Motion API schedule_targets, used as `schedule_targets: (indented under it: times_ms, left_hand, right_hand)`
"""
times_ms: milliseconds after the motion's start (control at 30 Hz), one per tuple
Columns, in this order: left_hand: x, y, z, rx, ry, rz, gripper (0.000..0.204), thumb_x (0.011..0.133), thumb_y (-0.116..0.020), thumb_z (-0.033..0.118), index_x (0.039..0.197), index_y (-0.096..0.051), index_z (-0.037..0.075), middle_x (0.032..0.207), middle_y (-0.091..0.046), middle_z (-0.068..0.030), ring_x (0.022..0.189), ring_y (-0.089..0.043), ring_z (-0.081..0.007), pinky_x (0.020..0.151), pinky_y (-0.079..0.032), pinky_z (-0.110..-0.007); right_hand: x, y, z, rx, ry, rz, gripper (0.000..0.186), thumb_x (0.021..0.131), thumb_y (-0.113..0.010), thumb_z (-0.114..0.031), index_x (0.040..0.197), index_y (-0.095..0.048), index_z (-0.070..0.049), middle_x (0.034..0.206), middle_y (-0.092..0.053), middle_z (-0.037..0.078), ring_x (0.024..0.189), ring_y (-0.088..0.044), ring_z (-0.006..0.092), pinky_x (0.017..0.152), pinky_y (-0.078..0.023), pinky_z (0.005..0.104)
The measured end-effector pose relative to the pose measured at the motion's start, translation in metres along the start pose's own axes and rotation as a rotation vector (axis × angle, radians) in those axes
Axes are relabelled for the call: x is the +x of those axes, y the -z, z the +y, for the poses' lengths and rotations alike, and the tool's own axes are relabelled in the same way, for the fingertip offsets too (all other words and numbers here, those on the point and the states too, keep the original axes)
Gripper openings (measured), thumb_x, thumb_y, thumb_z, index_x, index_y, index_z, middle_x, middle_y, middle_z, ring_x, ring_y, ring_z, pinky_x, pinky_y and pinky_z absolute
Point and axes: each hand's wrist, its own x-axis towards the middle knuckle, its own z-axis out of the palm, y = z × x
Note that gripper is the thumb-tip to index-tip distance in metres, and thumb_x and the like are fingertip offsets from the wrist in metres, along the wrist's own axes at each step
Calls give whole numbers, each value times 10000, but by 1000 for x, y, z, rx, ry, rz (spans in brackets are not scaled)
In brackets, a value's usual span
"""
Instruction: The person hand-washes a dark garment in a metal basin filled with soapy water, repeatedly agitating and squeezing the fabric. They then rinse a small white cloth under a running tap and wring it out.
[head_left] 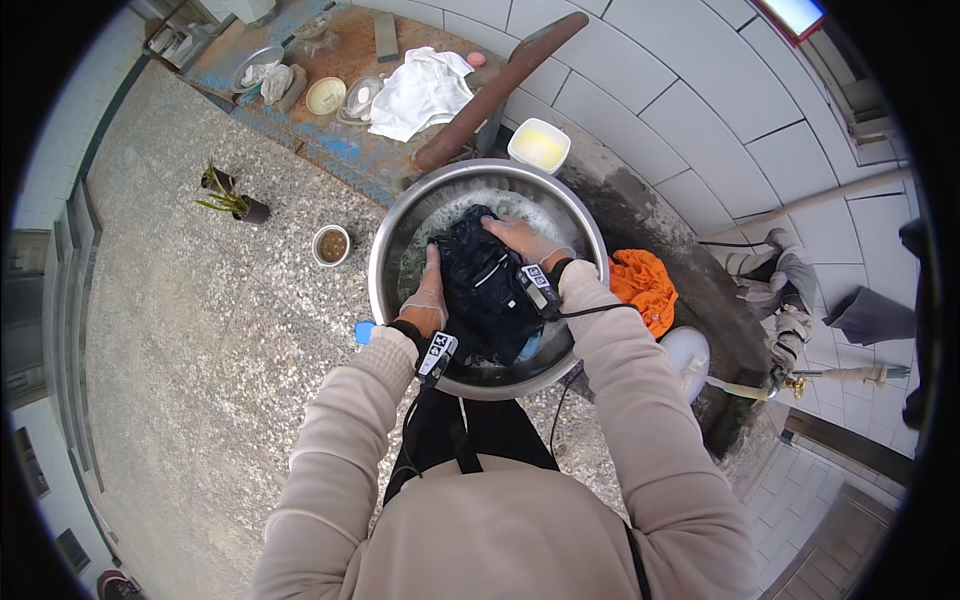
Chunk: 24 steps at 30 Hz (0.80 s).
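A wet, dark navy garment [482,285] with a thin white strip lies bunched in a large steel basin [382,262] of sudsy water. My left hand [428,294] grips its left side, thumb pointing up and fingers partly hidden by the cloth. At the garment's upper right, my right hand [526,240] has hold of the fabric, with the fingertips tucked into the folds. Both hands look covered by thin clear gloves. Something light blue [530,346] shows under the garment near the basin's lower right.
Beside the basin's right rim lies an orange cloth [645,290], with a white rounded container [686,358] below it. A yellow-white tub [540,146] stands behind. A rusty pipe [500,92] leans over a worn table [300,125] holding a white cloth [422,93]. Left are a cup [331,245] and potted plants [250,208].
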Motion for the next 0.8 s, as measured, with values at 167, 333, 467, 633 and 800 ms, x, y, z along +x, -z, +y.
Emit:
schedule_targets:
  times_ms: [167,333,467,633,800]
  left_hand:
    - [-28,-32,32,-41,19,-73,821,760,-443,730,1267,-504,86,1273,-522,-90,1166,-487,-258,1003,-363,-417]
    - [-39,-56,43,541,-342,13,708,784,-541,617,1208,-527,49,1192,-549,-144,1105,-498,-315,959,-382,-416]
    - [-52,-53,9,1626,-846,268,699,792,-595,460,1333,-333,102,1369,-288,-195,1204,-323,-411,958,-344,-505]
    - [-48,-53,-15,1953,-774,295,760,853,-495,490,1429,-122,163,1454,-182,-127,1288,-230,-395,956,-288,-637]
    - [-20,-63,0,2111,-483,320,733,879,-464,477,1440,-106,169,1418,-252,-122,1261,-285,-351,961,-281,-617]
  right_hand:
    - [-52,-2,-31,465,-18,30,614,868,-511,-498,1170,-543,36,1160,-570,149,1067,-527,224,924,-379,294]
    - [-103,-15,-62,252,134,485,713,827,-513,-575,1209,-503,26,1219,-487,222,1148,-450,354,982,-338,383]
    - [-126,-45,-41,-437,-17,613,693,840,-462,-550,1190,-509,47,1317,-375,172,1259,-294,367,1006,-239,534]
    - [-116,-52,-1,-744,-108,490,677,875,-427,-486,1177,-499,116,1441,-224,86,1313,-211,330,1021,-214,525]
    - [-78,-46,7,-806,-183,310,628,881,-392,-515,1133,-573,31,1401,-290,105,1279,-276,319,969,-277,482]
